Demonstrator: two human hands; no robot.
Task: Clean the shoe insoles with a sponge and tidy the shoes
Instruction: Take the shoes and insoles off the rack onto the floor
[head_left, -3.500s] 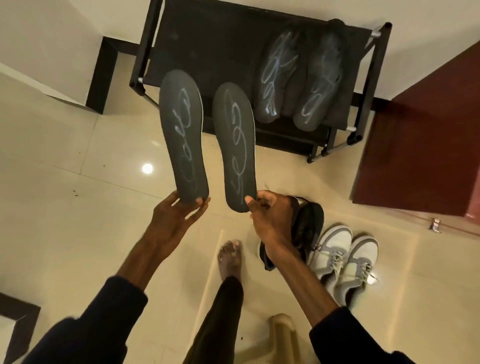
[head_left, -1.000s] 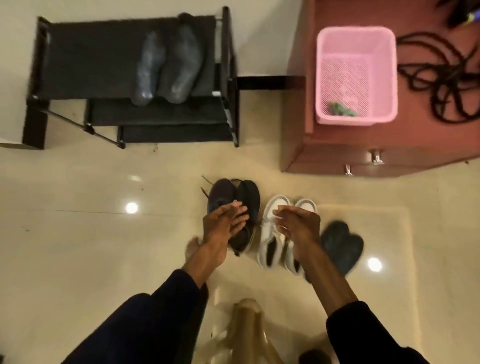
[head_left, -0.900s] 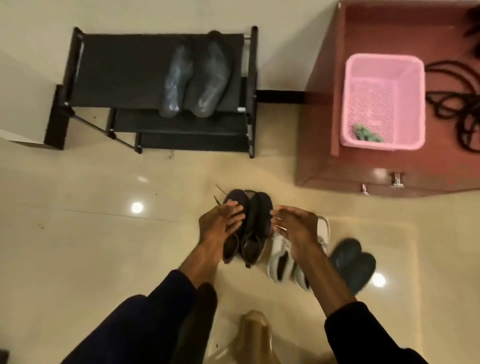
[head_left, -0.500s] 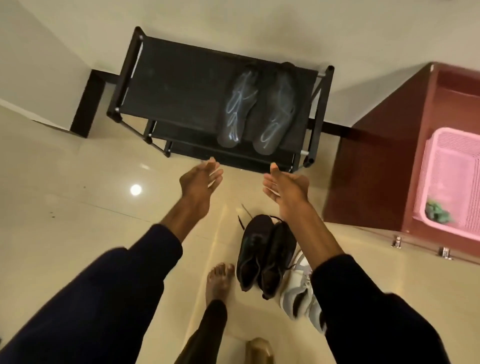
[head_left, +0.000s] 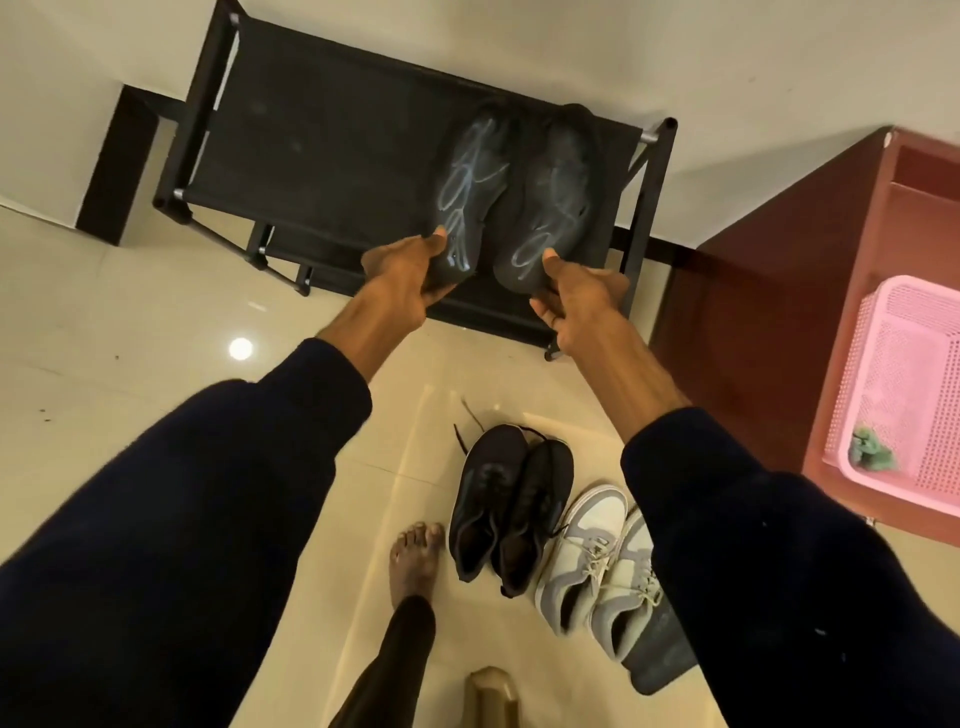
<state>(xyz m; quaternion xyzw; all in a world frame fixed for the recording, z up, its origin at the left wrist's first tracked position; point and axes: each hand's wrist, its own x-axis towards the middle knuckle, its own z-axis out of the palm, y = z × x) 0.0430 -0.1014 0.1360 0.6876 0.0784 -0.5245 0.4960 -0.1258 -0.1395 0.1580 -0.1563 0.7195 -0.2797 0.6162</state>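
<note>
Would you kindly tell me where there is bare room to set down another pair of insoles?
The rack's top shelf is bare left of the insoles held by the left hand and right hand. The floor before the rack's left end is open too. Crowded: black shoes and grey sneakers packed together beside the cabinet.

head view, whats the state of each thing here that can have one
left hand, pinching left insole at its near end
right hand, pinching right insole at its near end
shoe rack, upright, both insoles on its top shelf
black shoes, on floor, side by side, a lace trailing
grey sneakers, on floor, laced
pink basket, upright, green thing inside
</note>
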